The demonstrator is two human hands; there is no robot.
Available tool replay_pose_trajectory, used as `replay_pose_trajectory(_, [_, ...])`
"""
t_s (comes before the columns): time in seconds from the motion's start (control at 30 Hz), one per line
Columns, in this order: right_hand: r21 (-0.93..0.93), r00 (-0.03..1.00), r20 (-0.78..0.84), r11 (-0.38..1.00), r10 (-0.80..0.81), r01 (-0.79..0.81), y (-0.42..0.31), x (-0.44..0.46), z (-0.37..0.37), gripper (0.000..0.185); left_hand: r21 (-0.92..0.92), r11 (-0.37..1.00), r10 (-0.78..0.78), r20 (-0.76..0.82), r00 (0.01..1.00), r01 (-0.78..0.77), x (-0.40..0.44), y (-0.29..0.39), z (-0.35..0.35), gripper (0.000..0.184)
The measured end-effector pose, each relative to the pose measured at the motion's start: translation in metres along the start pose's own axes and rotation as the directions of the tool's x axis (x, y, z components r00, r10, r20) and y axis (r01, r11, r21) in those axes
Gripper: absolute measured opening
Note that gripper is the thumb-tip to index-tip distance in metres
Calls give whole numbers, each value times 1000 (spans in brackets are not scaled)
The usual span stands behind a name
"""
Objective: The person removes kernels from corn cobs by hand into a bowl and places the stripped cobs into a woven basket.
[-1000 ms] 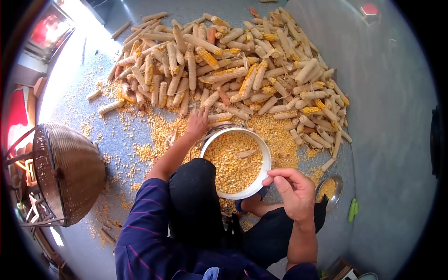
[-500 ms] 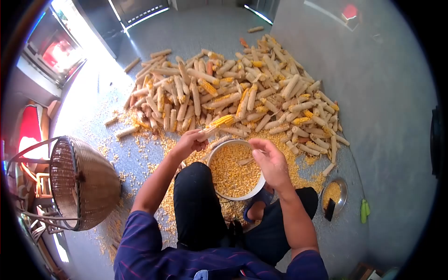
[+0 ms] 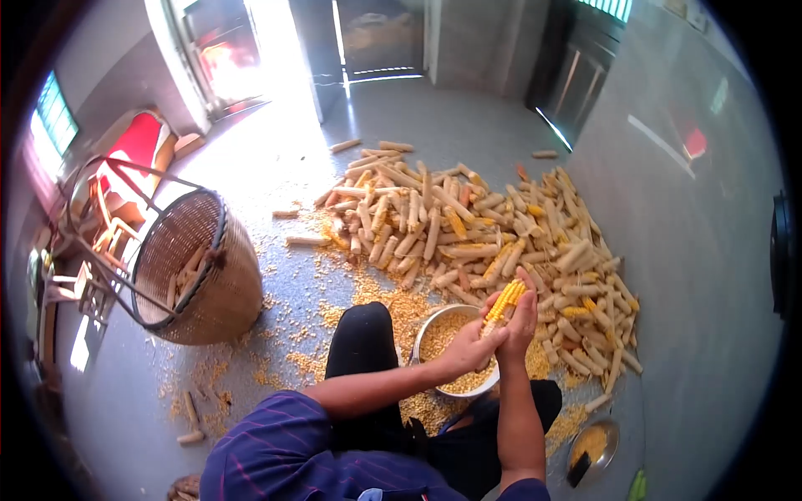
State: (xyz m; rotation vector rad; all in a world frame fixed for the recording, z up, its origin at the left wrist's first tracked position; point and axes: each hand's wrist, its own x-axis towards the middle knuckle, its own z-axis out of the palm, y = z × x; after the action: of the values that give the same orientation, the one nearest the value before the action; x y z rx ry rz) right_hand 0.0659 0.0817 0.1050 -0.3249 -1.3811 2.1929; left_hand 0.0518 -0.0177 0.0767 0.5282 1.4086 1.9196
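Partly shelled, a corn cob [image 3: 505,302] with yellow kernels is held between both hands above a white bucket [image 3: 494,382]. My left hand [image 3: 468,347] is closed around its lower end. My right hand [image 3: 521,321] is closed along its right side, with the fingers partly hidden behind the cob. Loose corn kernels [image 3: 443,332] fill much of the bucket, which stands between my knees. Just beyond the hands lies a heap of corn cobs [image 3: 468,221], most of them bare and a few still bearing yellow kernels.
A tall wicker basket [image 3: 238,292] with a few cobs inside stands at the left. Kernels are scattered over the grey floor [image 3: 292,267]. At the lower right sits a metal bowl [image 3: 608,447] of kernels with a dark object in it. A wall [image 3: 693,275] runs along the right.
My right hand has come onto the corn cob beside my left hand. The cob has moved over the bucket's right side. My view has tilted up and swung left.
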Motion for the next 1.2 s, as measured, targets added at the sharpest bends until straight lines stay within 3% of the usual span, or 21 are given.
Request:
replay_pose_trajectory(0.03, [-67, 999, -31, 998, -22, 20, 2, 2, 0, 50, -6, 1000, 21, -15, 1000, -22, 0, -12, -1, 39])
replay_pose_trajectory(0.1, [-109, 999, 20, 993, -34, 36, 7, 4, -10, 50, -303, 941, -128, 99, 987, 152, 6, -24, -3, 38])
replay_pose_trajectory(0.13, [-145, 998, 47, 989, -31, 37, 9, 2, -13, 49, -306, 939, -130, 100, 987, 154, 7, -25, -6, 38])
replay_pose_trajectory(0.23, [-178, 999, 21, 983, -30, 34, 12, -3, -17, 46, -531, 752, -214, 363, 907, 390, 2, -29, -13, 41])
replay_pose_trajectory(0.4, [-257, 993, 50, 960, -102, 112, 20, -2, -28, 44, -551, 704, -219, 432, 875, 448, -1, -30, -22, 45])
replay_pose_trajectory(0.43, [-255, 993, 50, 961, -102, 112, 29, 1, -29, 44, -680, 479, -94, 589, 803, 555, -3, -30, -26, 47])
replay_pose_trajectory(0.47, [-133, 986, 155, 987, -68, 89, 44, 7, -33, 47, -714, 220, 73, 691, 719, 664, -5, -30, -28, 49])
replay_pose_trajectory(0.53, [93, 948, 313, 995, -49, 21, 54, 5, -44, 53, -667, 222, 60, 737, 673, 711, -8, -30, -26, 57])
replay_pose_trajectory(0.6, [71, 962, 180, 973, 204, -220, 50, 5, -38, 58, -699, 221, 44, 704, 709, 680, -5, -26, -27, 62])
replay_pose_trajectory(0.67, [204, 971, 95, 951, 219, -234, 37, 6, -30, 55, -717, 222, 72, 688, 722, 661, 0, -26, -25, 65])
replay_pose_trajectory(0.73, [364, 972, 22, 903, 235, -227, 25, 5, -27, 51, -722, 280, -2, 658, 753, 632, 2, -25, -26, 63])
replay_pose_trajectory(0.77, [418, 983, 77, 890, 167, -184, 21, 2, -27, 50, -732, 314, -47, 624, 780, 604, 1, -22, -24, 63])
replay_pose_trajectory(0.8, [381, 989, 100, 914, 111, -141, 18, -1, -25, 50, -717, 397, -115, 580, 806, 573, 1, -19, -22, 62])
replay_pose_trajectory(0.87, [-12, 989, 145, 999, 36, -34, 14, -9, -22, 51, -649, 584, -222, 450, 865, 488, -1, -20, -18, 62])
replay_pose_trajectory(0.93, [-33, 981, 188, 999, 47, -41, 19, -6, -33, 53, -642, 574, -241, 461, 854, 508, -1, -23, -21, 62])
replay_pose_trajectory(1.0, [-371, 969, 237, 916, -63, 151, 21, -4, -39, 55, -634, 569, -260, 464, 847, 523, -1, -26, -24, 61])
replay_pose_trajectory(1.17, [-354, 965, 241, 917, -103, 186, 12, -11, -40, 55, -640, 516, -201, 555, 807, 569, -3, -29, -24, 62])
replay_pose_trajectory(1.2, [-451, 950, 291, 859, -115, 242, 10, -10, -44, 55, -633, 519, -206, 560, 802, 575, -3, -30, -23, 62])
